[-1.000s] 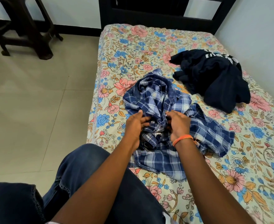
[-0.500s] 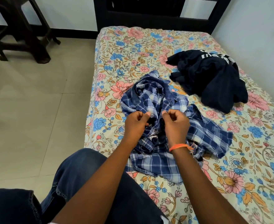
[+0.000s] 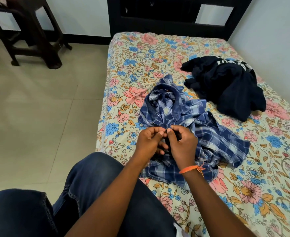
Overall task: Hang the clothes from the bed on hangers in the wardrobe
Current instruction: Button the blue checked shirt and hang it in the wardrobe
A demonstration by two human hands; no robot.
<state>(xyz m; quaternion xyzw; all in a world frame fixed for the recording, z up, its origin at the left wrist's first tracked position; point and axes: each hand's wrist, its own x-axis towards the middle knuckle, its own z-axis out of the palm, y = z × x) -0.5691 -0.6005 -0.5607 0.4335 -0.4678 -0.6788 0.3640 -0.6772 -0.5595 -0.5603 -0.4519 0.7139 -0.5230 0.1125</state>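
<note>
On the bed, the left hand and right hand meet fingertip to fingertip, each grip pinched shut on the crumpled blue plaid shirt, with a dark navy garment lying apart beyond it.

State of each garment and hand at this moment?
Plaid shirt: crumpled on the bed, not on a hanger.
Dark garment: heaped near the wall, untouched.
Left hand: fingers pinching shirt fabric.
Right hand: fingers pinching shirt fabric, orange wristband on.
</note>
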